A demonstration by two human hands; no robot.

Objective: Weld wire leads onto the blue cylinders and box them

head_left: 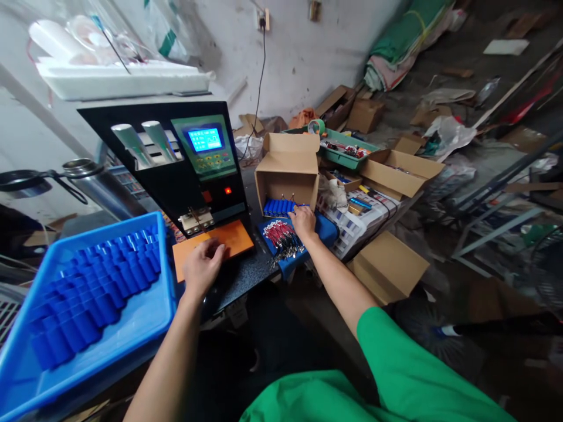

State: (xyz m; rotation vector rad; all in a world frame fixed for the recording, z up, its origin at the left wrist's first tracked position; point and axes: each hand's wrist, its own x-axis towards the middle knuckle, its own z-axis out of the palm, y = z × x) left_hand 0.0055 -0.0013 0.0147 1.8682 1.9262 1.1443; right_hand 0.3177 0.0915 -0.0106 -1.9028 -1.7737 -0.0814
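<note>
Smooth blue plastic tray of cylindrical cells, left hand fingers curled on orange plate, right hand fingers closed over red wire bundle

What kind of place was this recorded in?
Probably a small, cluttered battery-assembly workshop. A bench machine with a lit screen stands at the table's back, a blue tray holds rows of blue cells, and open cartons and scrap cover the floor.

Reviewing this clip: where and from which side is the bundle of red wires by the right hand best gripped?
Probably around the red insulated middle of the bundle of red wires, coming from above. It lies flat on the blue pad beside the right hand, its metal ends fanning toward the table edge, so the middle looks most compact.
</note>
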